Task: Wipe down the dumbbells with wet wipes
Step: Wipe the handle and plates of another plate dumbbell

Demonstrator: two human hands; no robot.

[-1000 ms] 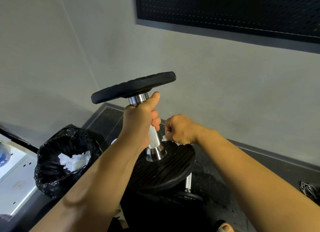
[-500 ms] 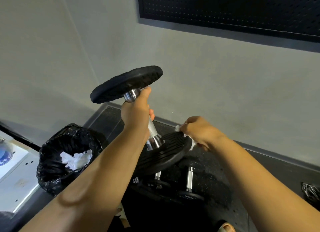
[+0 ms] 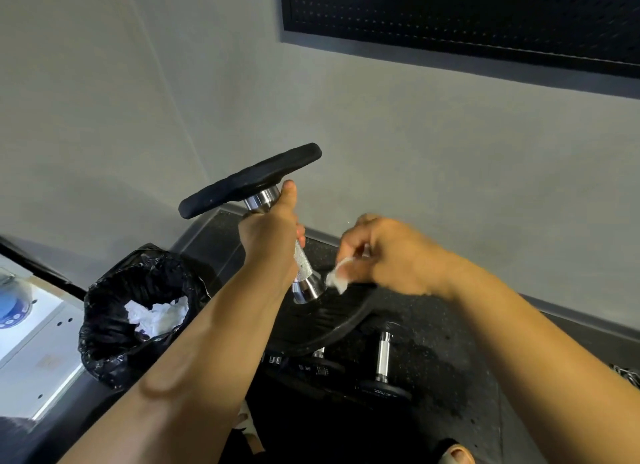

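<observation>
Around the handle of a tilted dumbbell (image 3: 304,264) the left hand (image 3: 272,236) is wrapped tight, thumb up against the upper black plate. Just right of it, the right hand (image 3: 391,255) pinches a crumpled white wipe (image 3: 337,279) in curled fingers over the lower plate, beside the chrome collar; blur hides any contact. Below both hands, smaller dumbbells (image 3: 382,356) lie on the floor. Left of the left forearm stands a black bin bag (image 3: 110,325).

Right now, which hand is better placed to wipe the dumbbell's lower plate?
The right hand: it pinches the wet wipe right at the lower plate. The left hand is busy gripping the handle.
</observation>
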